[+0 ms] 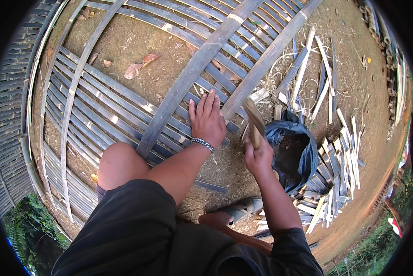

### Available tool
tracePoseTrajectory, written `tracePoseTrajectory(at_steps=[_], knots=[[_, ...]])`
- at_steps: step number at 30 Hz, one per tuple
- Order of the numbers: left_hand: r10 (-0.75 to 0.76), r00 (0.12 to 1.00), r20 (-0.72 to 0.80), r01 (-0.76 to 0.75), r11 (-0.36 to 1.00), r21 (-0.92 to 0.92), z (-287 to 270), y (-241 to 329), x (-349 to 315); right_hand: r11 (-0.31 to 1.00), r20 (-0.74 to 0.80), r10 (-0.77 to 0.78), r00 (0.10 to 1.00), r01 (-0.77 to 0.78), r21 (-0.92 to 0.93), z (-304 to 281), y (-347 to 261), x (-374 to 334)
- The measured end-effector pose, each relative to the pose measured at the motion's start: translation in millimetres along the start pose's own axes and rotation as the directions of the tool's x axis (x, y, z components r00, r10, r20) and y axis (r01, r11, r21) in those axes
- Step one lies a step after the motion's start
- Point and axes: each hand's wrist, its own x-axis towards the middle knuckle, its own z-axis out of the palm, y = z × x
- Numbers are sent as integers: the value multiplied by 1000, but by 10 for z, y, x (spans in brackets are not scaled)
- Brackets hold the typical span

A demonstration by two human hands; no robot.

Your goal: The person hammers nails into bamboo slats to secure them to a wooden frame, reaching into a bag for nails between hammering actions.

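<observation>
My left hand (208,118), a chain bracelet at its wrist, lies with fingers stretched out over the narrow slats of a bamboo lattice panel (172,105). It rests between two wider bamboo strips that cross those slats. My right hand (259,155) is closed around a short brown wooden tool (255,117), held up beside the end of the nearer wide strip. The tool's exact kind is unclear from this angle. Just right of that hand stands a dark plastic bag (311,154), its mouth wide open and its inside in shadow.
Split bamboo pieces (340,168) lie piled right of the bag, with long pale strips (307,64) beyond it. Another slatted panel (8,106) borders the left side. Dry leaves (141,66) lie on the dirt. Bamboo poles (381,30) are stacked at far right.
</observation>
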Motion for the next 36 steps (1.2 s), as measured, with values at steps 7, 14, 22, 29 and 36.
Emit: tracePoseTrajectory(at_steps=[7,14,22,29,36], knots=[[-22,999,35,22,1000,-5,4,3,32,948,98,256,962,-231,-217,44,84,185],[-14,1000,24,15,1000,-22,-3,28,30,977,-209,-213,954,215,-16,-26,-64,-7],[-7,1000,18,8,999,-43,-12,17,12,980,-172,65,983,-30,199,-67,-184,30],[-15,1000,2,15,999,-42,29,-28,-58,984,29,177,984,-177,-2,3,-224,75],[-7,1000,7,7,998,-69,-8,41,19,935,147,354,924,-348,-64,-223,-122,46]])
